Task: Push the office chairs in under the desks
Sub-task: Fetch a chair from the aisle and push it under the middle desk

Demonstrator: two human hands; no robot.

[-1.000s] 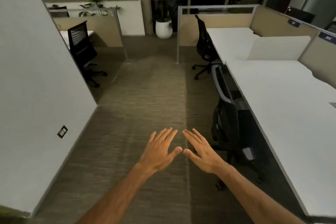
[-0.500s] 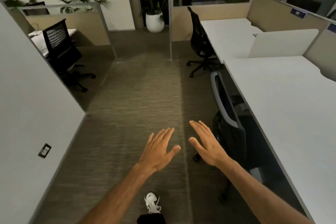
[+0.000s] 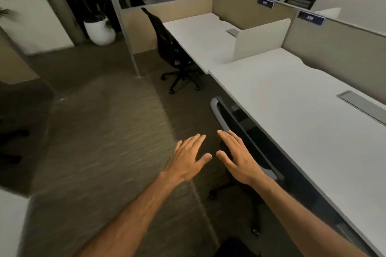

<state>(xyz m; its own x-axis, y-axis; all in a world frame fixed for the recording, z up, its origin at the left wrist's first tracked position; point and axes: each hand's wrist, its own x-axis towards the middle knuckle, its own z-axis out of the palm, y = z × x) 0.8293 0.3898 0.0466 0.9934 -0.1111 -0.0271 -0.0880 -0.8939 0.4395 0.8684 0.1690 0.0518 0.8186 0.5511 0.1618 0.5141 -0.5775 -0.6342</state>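
Now both hands are flat with fingers spread; the right hand [image 3: 240, 157] reaches the grey-rimmed chair [image 3: 221, 113] beside the near desk [image 3: 302, 115], the left hand [image 3: 189, 157] is just beside it.

Two small dark blue number plates come into view on top of the cubicle partition behind the desks: the far plate [image 3: 265, 3] shows pale digits, blurred, maybe "307" but not surely. The near plate [image 3: 311, 18] looks like "209" or "309", its first digit too smeared to settle. Nothing else readable anywhere — no brand or label on chairs, desks or walls.
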